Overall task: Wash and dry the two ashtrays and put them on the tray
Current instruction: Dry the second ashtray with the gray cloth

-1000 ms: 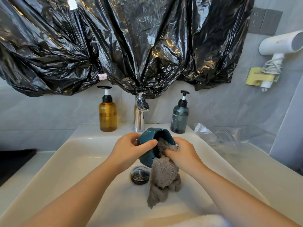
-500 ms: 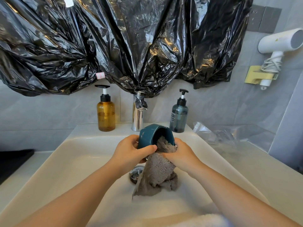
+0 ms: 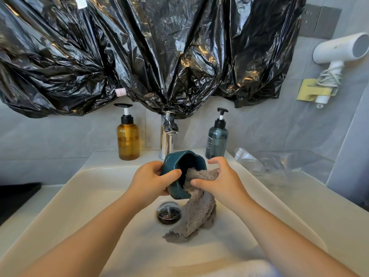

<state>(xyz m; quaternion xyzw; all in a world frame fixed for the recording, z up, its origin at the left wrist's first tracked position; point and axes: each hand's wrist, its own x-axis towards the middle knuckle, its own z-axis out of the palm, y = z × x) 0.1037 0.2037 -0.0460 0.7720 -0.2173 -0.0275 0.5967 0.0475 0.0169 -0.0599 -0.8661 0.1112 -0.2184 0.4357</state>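
A dark teal ashtray (image 3: 175, 165) is held tilted on its side over the white sink (image 3: 95, 196), its opening facing right. My left hand (image 3: 148, 181) grips its outer wall with the thumb across the rim. My right hand (image 3: 216, 181) pinches a grey cloth (image 3: 197, 214) whose upper end is tucked into the ashtray's hollow. The rest of the cloth hangs down and its end rests on the basin floor. Only one ashtray is in view, and no tray shows.
A chrome tap (image 3: 167, 136) stands behind the ashtray, between an amber pump bottle (image 3: 127, 138) and a dark blue-grey pump bottle (image 3: 216, 139). The drain plug (image 3: 169, 212) lies below my hands. Crumpled clear plastic (image 3: 265, 163) lies on the right counter. Black plastic sheeting (image 3: 139, 52) covers the wall above.
The ashtray has been turned in my left hand, and my right hand has shifted the cloth inside it, drawing back slightly with fingers spread. The hanging cloth has swung lower and to the right.
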